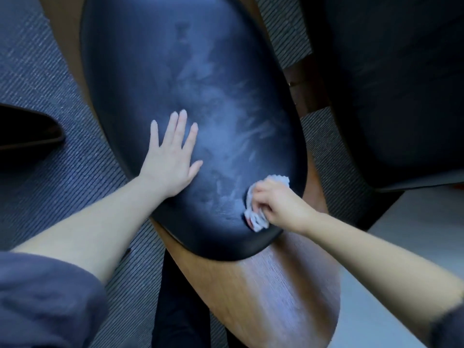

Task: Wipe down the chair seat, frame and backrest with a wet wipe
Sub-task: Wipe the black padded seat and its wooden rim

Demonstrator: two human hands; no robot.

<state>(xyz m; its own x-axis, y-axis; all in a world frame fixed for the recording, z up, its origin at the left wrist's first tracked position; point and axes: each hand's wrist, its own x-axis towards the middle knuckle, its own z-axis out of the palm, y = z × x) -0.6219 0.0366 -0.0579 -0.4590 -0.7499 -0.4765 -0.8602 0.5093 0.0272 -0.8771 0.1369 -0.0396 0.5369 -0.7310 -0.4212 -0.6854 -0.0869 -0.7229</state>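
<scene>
Your left hand (173, 159) lies flat, fingers spread, bracing the dark padded oval chair seat (175, 71), whose long axis runs away ahead of both hands. To its right, the crumpled white wet wipe (256, 221) is bunched in your right hand (278, 204), fingers curled round it, pressed on the seat's near edge, and that hand looks closest to the brown wooden frame (276, 285) beneath your wrist.

Left hand (170, 159) flat; right hand (278, 204) grips wipe (254, 219).

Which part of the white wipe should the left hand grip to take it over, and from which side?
Likely the crumpled end of the wipe below the right hand, pinched from the left across the seat: it sticks out free and faces the left hand.
</scene>
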